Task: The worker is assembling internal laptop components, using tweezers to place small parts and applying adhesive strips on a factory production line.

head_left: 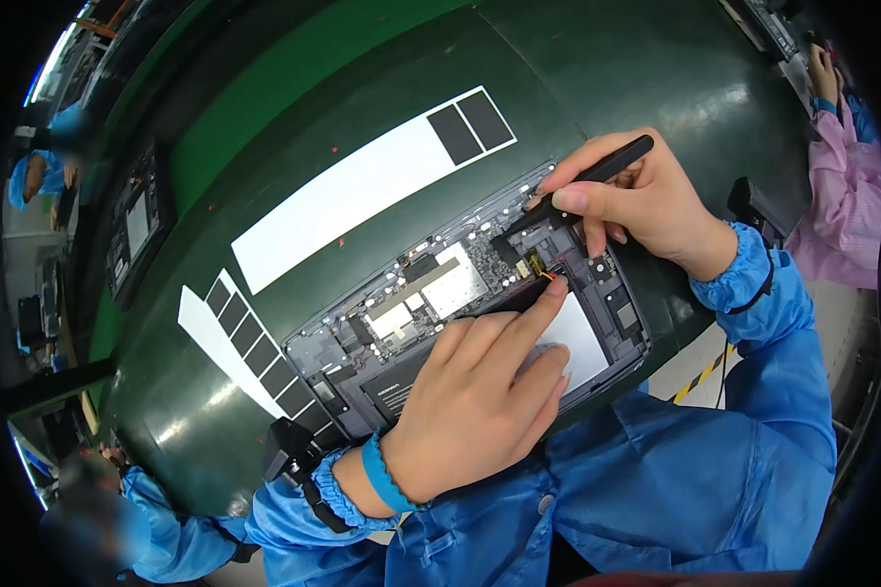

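An opened laptop base lies slanted in front of me, its circuit board and battery exposed. My right hand pinches black tweezers, their tips pointing down and left over the board's right part; the exact tip contact is hard to make out. My left hand rests across the battery area with fingers stretched out. Its index fingertip presses beside a small bundle of coloured wires near the board's edge. This hand covers much of the base's front side.
Beyond the base, a white backing strip with black pads lies on the green table. Another strip with black pads is left of it. A second opened device stands far left. Other people in blue and pink sleeves are at both sides.
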`<state>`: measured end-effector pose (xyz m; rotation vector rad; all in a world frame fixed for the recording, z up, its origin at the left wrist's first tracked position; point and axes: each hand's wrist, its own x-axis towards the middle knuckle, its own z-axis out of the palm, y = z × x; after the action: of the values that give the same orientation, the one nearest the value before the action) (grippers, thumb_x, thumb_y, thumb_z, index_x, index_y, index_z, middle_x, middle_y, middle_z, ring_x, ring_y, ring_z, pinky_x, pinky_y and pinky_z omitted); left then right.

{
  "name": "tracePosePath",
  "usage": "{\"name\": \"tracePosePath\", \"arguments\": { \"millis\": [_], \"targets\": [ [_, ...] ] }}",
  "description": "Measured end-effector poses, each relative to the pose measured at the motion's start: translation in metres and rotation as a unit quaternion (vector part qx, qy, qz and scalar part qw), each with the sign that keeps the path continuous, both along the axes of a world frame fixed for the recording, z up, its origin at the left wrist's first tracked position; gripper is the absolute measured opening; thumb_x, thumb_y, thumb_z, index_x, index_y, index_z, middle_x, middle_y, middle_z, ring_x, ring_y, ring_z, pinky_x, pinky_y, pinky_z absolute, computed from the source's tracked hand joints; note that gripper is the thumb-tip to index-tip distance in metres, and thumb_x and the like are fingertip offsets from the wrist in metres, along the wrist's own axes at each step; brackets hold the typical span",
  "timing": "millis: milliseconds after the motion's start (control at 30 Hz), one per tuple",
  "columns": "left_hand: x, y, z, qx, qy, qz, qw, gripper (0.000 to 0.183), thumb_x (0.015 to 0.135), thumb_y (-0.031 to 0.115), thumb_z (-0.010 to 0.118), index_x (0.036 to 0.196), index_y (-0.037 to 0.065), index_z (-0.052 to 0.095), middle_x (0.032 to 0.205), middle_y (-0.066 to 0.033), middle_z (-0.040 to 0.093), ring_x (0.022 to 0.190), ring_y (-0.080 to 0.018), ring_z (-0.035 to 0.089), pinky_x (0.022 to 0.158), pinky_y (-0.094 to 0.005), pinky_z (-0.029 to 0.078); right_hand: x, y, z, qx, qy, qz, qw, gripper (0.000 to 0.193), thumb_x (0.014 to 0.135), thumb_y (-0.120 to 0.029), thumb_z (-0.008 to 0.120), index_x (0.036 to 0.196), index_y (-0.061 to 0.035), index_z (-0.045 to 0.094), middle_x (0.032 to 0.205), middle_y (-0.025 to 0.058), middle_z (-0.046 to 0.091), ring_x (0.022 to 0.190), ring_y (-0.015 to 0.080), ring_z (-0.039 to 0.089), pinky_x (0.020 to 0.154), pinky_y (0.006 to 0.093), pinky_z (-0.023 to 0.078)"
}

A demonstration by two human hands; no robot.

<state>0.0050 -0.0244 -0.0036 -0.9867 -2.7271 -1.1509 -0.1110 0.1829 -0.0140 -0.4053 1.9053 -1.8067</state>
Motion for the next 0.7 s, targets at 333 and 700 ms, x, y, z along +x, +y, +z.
{"name": "tracePosePath", "arguments": {
  "millis": [333, 700],
  "targets": [
    [0.003, -0.001, -0.002, -0.005, 0.003, 0.004, 1.000, 0.019, 0.072, 0.007, 0.074, 0.089, 0.004, 0.066, 0.131, -0.0191, 0.057, 0.095, -0.0287, 0.060, 0.083, -0.0358, 0.047, 0.003, -0.002, 0.000, 0.029, -0.010, -0.034, 0.999, 0.018, 0.088, -0.016, 0.071, 0.096, 0.0002, 0.071, 0.066, 0.0034, 0.066, 0.049, 0.0062, 0.060, 0.039, 0.0168, 0.035],
    [-0.004, 0.000, 0.004, -0.200, -0.013, 0.043, 0.979, 0.078, 0.067, 0.055, 0.075, 0.132, 0.016, 0.058, 0.148, -0.0259, 0.035, 0.131, -0.0422, 0.038, 0.098, -0.0477, 0.037, 0.000, -0.003, -0.005, 0.016, -0.001, -0.031, 0.999, 0.021, 0.089, -0.017, 0.069, 0.100, 0.0009, 0.070, 0.068, 0.0044, 0.066, 0.049, 0.0062, 0.060, 0.040, 0.0172, 0.035]
  ]
}}
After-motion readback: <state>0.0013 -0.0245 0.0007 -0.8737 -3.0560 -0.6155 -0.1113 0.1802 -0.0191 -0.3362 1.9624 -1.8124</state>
